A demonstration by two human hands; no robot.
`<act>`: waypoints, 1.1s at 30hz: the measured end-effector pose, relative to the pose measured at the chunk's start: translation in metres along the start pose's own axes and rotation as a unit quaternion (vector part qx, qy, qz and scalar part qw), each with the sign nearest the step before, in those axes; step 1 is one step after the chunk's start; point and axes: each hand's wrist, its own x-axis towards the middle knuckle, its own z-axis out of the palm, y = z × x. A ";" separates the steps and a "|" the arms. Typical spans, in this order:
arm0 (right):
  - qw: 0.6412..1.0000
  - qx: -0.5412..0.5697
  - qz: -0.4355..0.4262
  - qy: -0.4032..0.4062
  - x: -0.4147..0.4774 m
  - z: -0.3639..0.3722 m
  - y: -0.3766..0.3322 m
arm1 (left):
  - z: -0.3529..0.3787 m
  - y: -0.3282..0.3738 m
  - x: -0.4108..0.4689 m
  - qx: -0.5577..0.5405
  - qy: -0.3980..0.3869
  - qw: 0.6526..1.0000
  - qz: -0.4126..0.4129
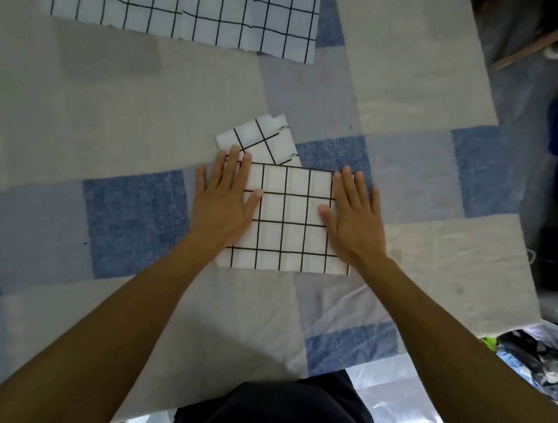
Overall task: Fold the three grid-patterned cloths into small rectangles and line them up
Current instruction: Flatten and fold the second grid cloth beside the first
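The partly folded grid-patterned cloth lay flat in front of me, a white rectangle with black lines, its edges roughly square to my body. My left hand rested palm down on its left edge, fingers straight and spread and pointing away from me, the thumb reaching inward across the fabric. My right hand mirrored it on the cloth's right edge, also flat, with straight fingers and the thumb angled toward the middle. Neither hand gripped anything; both simply pressed the cloth down, and the outer fingers of each hand spilled past the cloth onto the bedding. Both forearms stretched forward, bare, converging toward the cloth from either side.

Just beyond the cloth's far left corner sat a small folded cloth, turned at an angle, its near edge touching or tucked slightly under the cloth's far edge; my left fingertips reached its near corner. Well beyond the cloth, toward the far left, an unfolded grid cloth lay spread out with creases showing. Everything rested on a patchwork bedspread of blue, pale blue and cream squares. Off the bedspread, to the near right of the cloth, was a jumbled pile of clothes.
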 end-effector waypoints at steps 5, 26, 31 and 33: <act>0.990 0.072 0.032 0.115 0.016 -0.018 -0.015 | -0.018 0.005 0.009 -0.012 0.097 0.995 0.034; 0.946 0.275 -0.142 -0.093 0.037 -0.130 -0.065 | -0.120 0.020 -0.025 -0.148 0.259 0.954 0.025; 0.952 0.228 -0.187 -0.087 0.019 -0.180 -0.084 | -0.150 0.031 -0.041 -0.173 0.336 0.926 -0.015; 0.949 0.235 -0.199 -0.065 0.010 -0.197 -0.090 | -0.163 0.035 -0.049 -0.179 0.353 0.918 -0.025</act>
